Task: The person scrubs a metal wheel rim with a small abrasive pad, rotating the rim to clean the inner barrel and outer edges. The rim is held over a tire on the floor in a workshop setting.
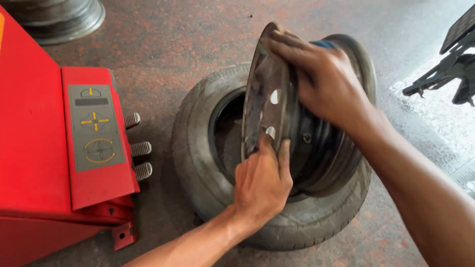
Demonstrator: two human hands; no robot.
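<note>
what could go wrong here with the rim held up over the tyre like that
The bare steel wheel rim stands tilted on edge on the worn black tyre; it could slip and drop. The left hand grips its lower lip, so those fingers might get pinched. The right hand grips the thin upper edge barehanded, which might cut.

steel rim (pixel 316 148): dark, tilted upright | tyre (pixel 198 163): black, flat on floor, under rim
</note>
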